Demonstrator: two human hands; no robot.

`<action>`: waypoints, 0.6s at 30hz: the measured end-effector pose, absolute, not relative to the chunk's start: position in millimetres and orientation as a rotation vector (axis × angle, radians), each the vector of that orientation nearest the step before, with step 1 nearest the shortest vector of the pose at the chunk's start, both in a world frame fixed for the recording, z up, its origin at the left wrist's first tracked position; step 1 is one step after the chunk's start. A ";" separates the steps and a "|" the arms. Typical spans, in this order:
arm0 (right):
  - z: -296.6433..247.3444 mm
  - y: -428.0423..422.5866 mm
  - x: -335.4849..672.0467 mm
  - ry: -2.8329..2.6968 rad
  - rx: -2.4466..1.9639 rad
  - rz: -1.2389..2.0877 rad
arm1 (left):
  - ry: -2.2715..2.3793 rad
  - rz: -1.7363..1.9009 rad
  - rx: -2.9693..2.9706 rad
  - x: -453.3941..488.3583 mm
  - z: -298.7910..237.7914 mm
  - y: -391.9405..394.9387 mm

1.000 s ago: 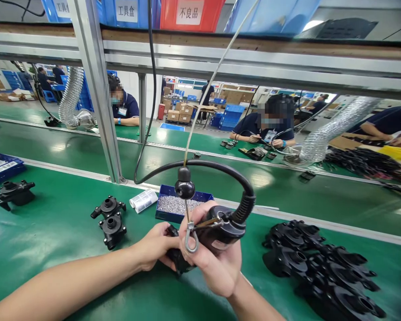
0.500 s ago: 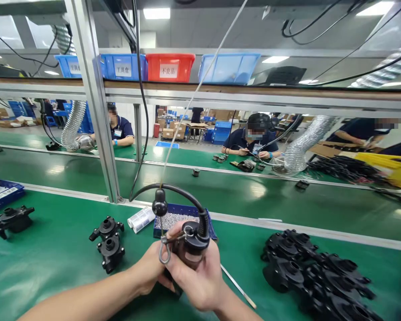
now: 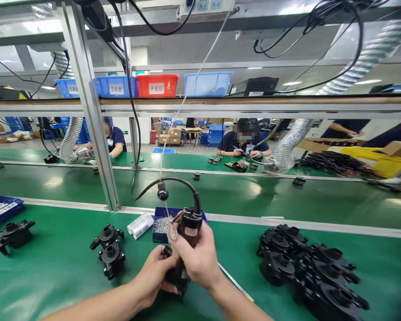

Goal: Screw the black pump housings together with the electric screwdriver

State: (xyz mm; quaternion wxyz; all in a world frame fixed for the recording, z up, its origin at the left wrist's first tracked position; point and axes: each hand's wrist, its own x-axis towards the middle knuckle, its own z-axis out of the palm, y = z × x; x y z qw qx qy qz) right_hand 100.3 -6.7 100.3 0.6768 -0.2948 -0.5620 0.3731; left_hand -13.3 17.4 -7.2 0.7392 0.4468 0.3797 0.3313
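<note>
My right hand [image 3: 202,257] is wrapped around a black electric screwdriver [image 3: 191,223], held nearly upright with its cable at the top. A thin cord [image 3: 182,104] with a black ball stopper [image 3: 163,192] runs up from the tool's wire loop. Below the screwdriver, my left hand [image 3: 155,273] grips a black plastic pump housing [image 3: 183,286], mostly covered by my fingers. The driver's tip is hidden, so contact with the housing cannot be seen. Just behind my hands sits a blue tray [image 3: 158,237] of small silvery screws [image 3: 161,225].
Black pump housings [image 3: 277,267] crowd the right side; two more [image 3: 110,256] and another [image 3: 16,234] stand left. A white roll [image 3: 140,225] lies near the screw tray. A metal post [image 3: 98,133] rises ahead. Co-workers sit across the green conveyor [image 3: 254,196].
My view has tilted upward. The screwdriver stands more upright and shows more of its body. My left hand is now lower, farther from the tool's top, exposing more of the screw tray.
</note>
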 end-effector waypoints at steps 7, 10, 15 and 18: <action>120.0 28.4 184.4 -1.243 -1.034 0.417 | 0.751 0.778 1.252 -9.9 -39.1 -17.5; 105.0 52.0 217.9 -1.333 -1.230 0.367 | 0.830 0.653 1.613 -17.4 -54.1 -11.9; 75.4 83.9 250.4 -1.315 -1.340 0.439 | 0.597 0.580 1.917 -1.6 -80.6 2.2; 66.4 97.1 257.9 -1.310 -1.384 0.482 | 0.277 0.554 1.969 16.6 -85.8 -7.2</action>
